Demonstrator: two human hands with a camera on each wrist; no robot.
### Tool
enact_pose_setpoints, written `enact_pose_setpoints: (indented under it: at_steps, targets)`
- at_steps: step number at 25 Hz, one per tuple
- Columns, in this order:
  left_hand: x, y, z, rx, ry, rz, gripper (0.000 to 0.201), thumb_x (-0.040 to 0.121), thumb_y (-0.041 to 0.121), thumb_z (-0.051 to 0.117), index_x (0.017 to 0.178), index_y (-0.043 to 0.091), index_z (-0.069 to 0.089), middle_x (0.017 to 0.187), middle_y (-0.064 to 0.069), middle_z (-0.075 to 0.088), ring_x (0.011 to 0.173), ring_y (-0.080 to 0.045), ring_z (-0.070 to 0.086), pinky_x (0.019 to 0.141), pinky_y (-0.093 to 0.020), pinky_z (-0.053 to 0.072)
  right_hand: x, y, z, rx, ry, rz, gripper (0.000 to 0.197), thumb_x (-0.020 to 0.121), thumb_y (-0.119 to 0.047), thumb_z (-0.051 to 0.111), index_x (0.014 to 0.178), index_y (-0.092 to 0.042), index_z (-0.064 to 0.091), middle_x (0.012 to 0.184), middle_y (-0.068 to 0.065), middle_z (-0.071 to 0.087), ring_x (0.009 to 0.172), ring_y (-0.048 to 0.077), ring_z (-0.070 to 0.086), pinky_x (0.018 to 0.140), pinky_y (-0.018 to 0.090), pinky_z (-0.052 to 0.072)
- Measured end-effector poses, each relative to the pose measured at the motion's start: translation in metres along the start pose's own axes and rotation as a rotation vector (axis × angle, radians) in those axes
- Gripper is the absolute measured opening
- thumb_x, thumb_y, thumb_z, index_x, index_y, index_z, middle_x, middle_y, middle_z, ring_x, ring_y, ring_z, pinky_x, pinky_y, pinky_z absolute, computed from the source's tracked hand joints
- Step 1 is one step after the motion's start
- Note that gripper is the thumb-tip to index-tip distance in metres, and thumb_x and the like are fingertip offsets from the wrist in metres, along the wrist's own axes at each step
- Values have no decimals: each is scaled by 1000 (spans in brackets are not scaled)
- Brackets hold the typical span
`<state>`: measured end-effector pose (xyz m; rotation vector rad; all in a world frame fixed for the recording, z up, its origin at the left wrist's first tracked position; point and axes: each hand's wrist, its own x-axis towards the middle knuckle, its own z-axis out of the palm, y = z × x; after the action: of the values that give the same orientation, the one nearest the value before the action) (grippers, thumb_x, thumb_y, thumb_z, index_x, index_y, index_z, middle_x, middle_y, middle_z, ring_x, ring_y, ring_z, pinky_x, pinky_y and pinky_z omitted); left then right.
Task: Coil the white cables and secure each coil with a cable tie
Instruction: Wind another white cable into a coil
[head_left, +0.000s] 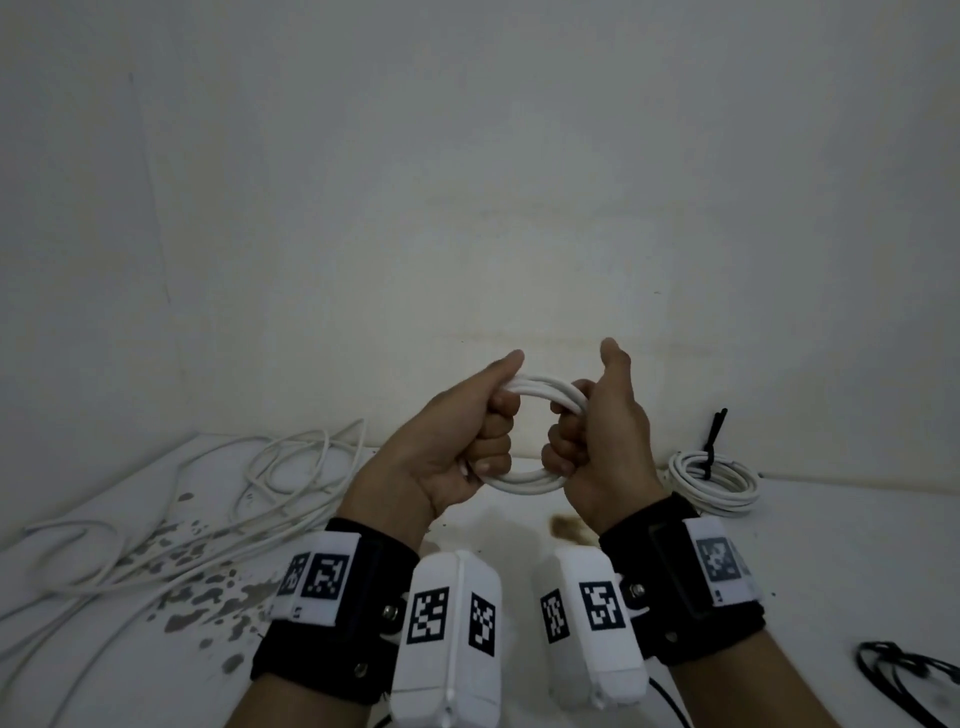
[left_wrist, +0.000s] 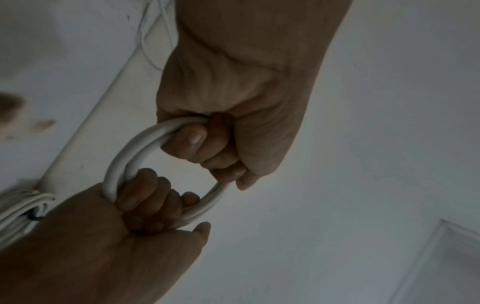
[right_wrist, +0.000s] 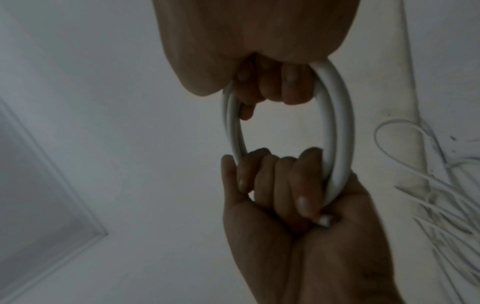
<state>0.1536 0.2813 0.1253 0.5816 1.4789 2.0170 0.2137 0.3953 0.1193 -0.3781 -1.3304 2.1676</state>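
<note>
A small coil of white cable (head_left: 540, 391) is held up in the air in front of the wall, above the table. My left hand (head_left: 483, 436) grips its left side with the fingers curled through the ring. My right hand (head_left: 576, 441) grips its right side the same way, thumb raised. The left wrist view has the coil (left_wrist: 122, 164) running from my left hand (left_wrist: 233, 102) down to my right hand (left_wrist: 142, 205). Seen from the right wrist, the coil (right_wrist: 335, 123) spans my right hand (right_wrist: 259, 61) and left hand (right_wrist: 285, 205). No tie shows on this coil.
A coiled white cable (head_left: 681, 470) bound with a black cable tie (head_left: 712, 431) lies at the back right of the white table (head_left: 519, 519). Loose white cables (head_left: 249, 538) sprawl over the stained left side. Black cable ties (head_left: 893, 670) lie at the front right.
</note>
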Motion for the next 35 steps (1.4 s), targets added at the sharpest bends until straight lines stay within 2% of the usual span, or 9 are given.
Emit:
enact_pose_setpoints:
  at_steps: [4,8,11,15,19,24,27,32,35]
  targets:
    - [0,7,-8,-40,-29,25,47,96,39,56,54,17,48,41,9,18,31,-6,16,35,-18,22,-2,1,2,-153,-122,-109,48,93,-48,64,64,-14,45,47,-2,23,39,14,21,41,24,24]
    - [2,2,-14,-5,-57,39,40,99,39,51,84,4,66,46,7,34,37,-7,34,49,-23,44,2,10,4,-166,-46,-135,47,86,-40,76,62,-16,43,47,-3,20,37,13,19,38,20,22]
    - [3,0,-21,128,-87,87,42,99,39,50,104,3,71,71,-4,66,65,-18,67,72,-32,57,6,9,1,-129,13,-136,46,87,-39,75,61,-17,43,44,-4,22,36,13,19,37,20,24]
    - [-4,4,-35,298,-93,138,36,91,36,56,106,9,74,104,-11,75,98,-24,72,85,-37,59,11,2,-6,-71,50,-159,43,88,-37,75,65,-18,43,46,-4,20,36,13,17,36,20,23]
    - [-4,7,-43,300,51,269,21,90,26,61,97,13,76,93,-5,76,86,-17,71,71,-26,58,14,-3,-11,-31,56,-182,43,88,-36,74,65,-18,43,51,-2,17,37,12,15,37,19,20]
    - [-4,0,-33,391,10,301,27,80,28,72,107,26,75,108,10,74,107,-7,65,86,-30,55,13,-5,-13,0,40,-176,40,89,-34,72,64,-18,46,49,-3,17,36,12,15,38,18,20]
    - [1,-1,-31,520,144,392,18,87,27,70,101,37,75,94,25,73,94,9,64,86,-21,50,14,-6,-11,6,8,-176,40,90,-32,72,62,-18,47,50,-3,17,36,12,14,37,19,19]
    - [7,-8,-21,541,94,276,16,93,11,63,93,12,79,92,-5,77,91,-17,72,83,-27,58,13,-1,-10,-41,9,-219,37,90,-31,72,63,-17,52,45,-4,20,36,13,16,37,20,22]
    - [2,-3,-16,301,-13,135,32,98,21,50,96,2,76,94,-13,76,86,-23,71,81,-31,58,14,-3,-13,-82,39,-270,40,90,-34,73,60,-17,51,43,-4,21,34,14,19,38,22,25]
